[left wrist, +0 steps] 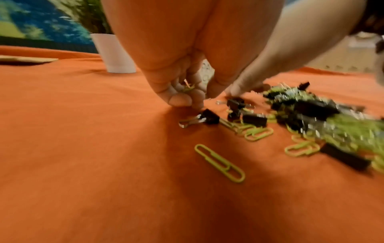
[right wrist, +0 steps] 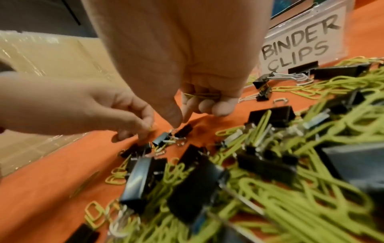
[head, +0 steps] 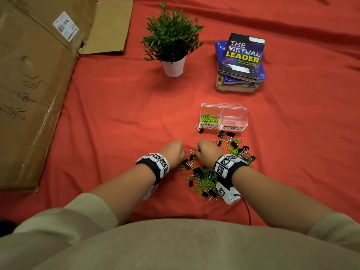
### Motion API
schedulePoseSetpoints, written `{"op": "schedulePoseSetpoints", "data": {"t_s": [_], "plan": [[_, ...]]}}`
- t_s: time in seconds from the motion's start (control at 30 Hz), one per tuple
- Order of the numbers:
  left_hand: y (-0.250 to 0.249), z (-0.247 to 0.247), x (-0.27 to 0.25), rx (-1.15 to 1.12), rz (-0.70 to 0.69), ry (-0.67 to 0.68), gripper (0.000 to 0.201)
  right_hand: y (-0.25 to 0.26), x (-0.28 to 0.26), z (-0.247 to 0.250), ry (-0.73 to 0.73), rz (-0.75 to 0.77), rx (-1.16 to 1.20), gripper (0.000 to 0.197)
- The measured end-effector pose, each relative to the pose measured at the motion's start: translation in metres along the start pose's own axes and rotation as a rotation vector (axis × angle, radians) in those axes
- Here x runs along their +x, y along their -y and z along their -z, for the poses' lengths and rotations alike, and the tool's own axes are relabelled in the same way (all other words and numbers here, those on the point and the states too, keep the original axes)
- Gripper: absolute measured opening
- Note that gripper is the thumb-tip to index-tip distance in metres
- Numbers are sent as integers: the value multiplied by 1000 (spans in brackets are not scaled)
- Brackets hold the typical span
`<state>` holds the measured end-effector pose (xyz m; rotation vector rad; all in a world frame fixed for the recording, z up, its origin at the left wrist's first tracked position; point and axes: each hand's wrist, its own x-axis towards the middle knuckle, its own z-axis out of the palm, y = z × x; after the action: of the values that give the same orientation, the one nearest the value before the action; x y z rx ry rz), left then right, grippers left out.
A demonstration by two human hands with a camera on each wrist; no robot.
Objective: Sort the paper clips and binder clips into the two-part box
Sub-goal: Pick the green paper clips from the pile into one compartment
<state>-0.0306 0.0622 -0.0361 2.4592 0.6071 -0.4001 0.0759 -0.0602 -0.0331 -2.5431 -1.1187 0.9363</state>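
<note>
A clear two-part box point(head: 243, 116) stands on the red cloth; its "PAPER CLIPS" half holds green paper clips point(head: 209, 118), its "BINDER CLIPS" half point(right wrist: 301, 44) looks empty. A mixed pile point(head: 204, 179) of green paper clips and black binder clips lies in front of it. My left hand point(head: 175, 152) point(left wrist: 187, 97) hovers at the pile's left edge, fingers curled round a few green paper clips point(left wrist: 188, 88), fingertips just above a black binder clip point(left wrist: 208, 116). My right hand point(head: 204, 152) point(right wrist: 187, 115) keeps green paper clips point(right wrist: 201, 95) under its curled fingers while thumb and forefinger reach down among small clips point(right wrist: 182, 130).
A potted plant point(head: 173, 41) and a stack of books point(head: 240, 61) stand behind the box. A large flattened cardboard box point(head: 35, 84) lies along the left. One binder clip point(head: 201, 130) lies alone by the box's front left corner. A cable point(head: 246, 209) trails from the right wrist.
</note>
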Motion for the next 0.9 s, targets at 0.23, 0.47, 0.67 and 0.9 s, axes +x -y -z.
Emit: {"op": "schedulePoseSetpoints", "data": {"t_s": [0.23,0.47,0.67,0.9], "plan": [[20,20,-7,-398,166,-30,21,-19,-4,10,-126,-81,91,18],[23,22,-13,-327,185,46,18,6,-10,-8,76,131,-52,26],[23,12,-16,54,-31,117,22,-6,-12,1,-23,10,109,18],[16,18,-5,93,-74,-25,28,-20,-13,5,-113,99,19,31]]}}
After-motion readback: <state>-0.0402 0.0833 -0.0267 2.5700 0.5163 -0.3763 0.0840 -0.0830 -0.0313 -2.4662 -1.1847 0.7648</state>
